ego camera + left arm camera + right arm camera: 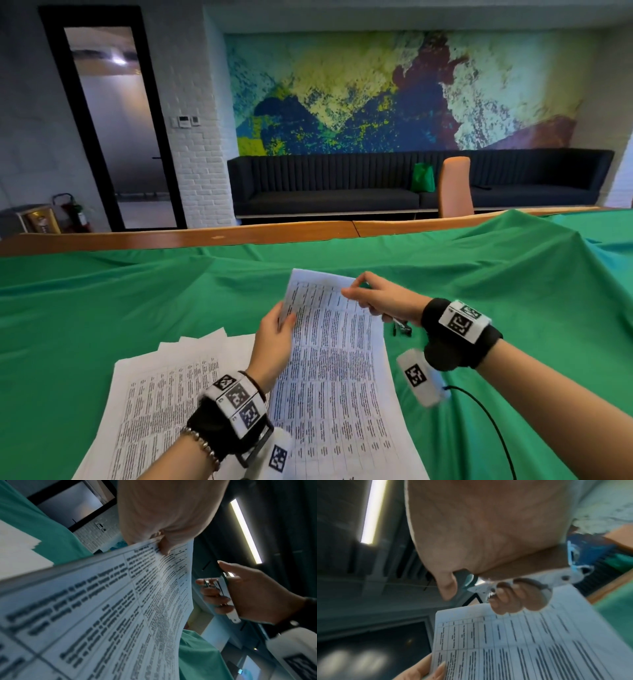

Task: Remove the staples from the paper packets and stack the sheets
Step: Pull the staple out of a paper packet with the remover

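A printed paper packet (pixel 337 363) is lifted at its far end over the green cloth. My left hand (pixel 285 320) pinches its left edge near the top; in the left wrist view the thumb (pixel 163 547) lies on the packet (pixel 120 601). My right hand (pixel 354 289) hovers by the packet's top right corner, fingers curled round a metal staple remover (pixel 399 324). The remover (pixel 485 588) shows its teeth just above the packet (pixel 530 642). From the left wrist, the right hand (pixel 240 588) with the remover (pixel 224 592) is slightly apart from the edge. No staple can be made out.
A fanned stack of loose printed sheets (pixel 161 394) lies on the green cloth (pixel 102 301) at the left, partly under my left wrist. A black cable (pixel 486 414) runs across the cloth at the right. The wooden table edge (pixel 239 233), an orange chair (pixel 455 188) and a dark sofa stand beyond.
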The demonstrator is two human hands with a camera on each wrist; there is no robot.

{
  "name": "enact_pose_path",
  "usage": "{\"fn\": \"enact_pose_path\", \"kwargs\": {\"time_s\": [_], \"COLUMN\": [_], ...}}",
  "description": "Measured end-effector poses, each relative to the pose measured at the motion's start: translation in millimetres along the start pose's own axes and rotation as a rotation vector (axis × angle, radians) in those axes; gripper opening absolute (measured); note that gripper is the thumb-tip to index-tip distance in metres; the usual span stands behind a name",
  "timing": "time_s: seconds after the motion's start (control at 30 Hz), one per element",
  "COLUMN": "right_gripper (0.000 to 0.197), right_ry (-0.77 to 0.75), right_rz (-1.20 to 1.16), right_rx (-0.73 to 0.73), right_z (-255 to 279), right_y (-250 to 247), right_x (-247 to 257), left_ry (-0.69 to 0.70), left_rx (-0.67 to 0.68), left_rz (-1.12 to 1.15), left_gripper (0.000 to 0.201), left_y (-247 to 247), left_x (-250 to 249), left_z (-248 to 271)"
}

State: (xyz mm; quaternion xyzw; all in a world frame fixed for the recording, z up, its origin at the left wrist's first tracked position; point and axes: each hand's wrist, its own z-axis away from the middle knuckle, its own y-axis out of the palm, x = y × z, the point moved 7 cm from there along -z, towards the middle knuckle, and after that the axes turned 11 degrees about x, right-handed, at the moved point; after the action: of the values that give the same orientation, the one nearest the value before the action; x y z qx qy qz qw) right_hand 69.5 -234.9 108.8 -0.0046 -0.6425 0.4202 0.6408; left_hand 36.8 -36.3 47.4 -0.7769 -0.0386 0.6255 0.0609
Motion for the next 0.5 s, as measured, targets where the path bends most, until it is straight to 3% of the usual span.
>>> {"fn": "enact_pose_path", "kwargs": {"time_s": [0.13,0.33,0.5], "right_gripper": [0.039,0.06,0.064], "right_ry": [-0.096,-0.129,-0.138], "right_rz": [0.363,0.99,1.219], "right_rx": [-0.127,-0.285,-0.347], "right_z": [8.0,24.8,31.7], "right_y": [-18.9,-31.9,-27.0], "right_x": [42.5,83.0,92.6], "left_ry": [0.024,0.102,0.125], "left_rx": [0.015,-0.001,0.029], "left_rz": [-0.037,-0.096,-0.09], "left_gripper": [0.029,0.03,0.038], "left_y": [10.3,17.0,23.4], "left_x": [-12.3,-20.0,-25.4], "left_z": [2.3,7.5,9.8]}}
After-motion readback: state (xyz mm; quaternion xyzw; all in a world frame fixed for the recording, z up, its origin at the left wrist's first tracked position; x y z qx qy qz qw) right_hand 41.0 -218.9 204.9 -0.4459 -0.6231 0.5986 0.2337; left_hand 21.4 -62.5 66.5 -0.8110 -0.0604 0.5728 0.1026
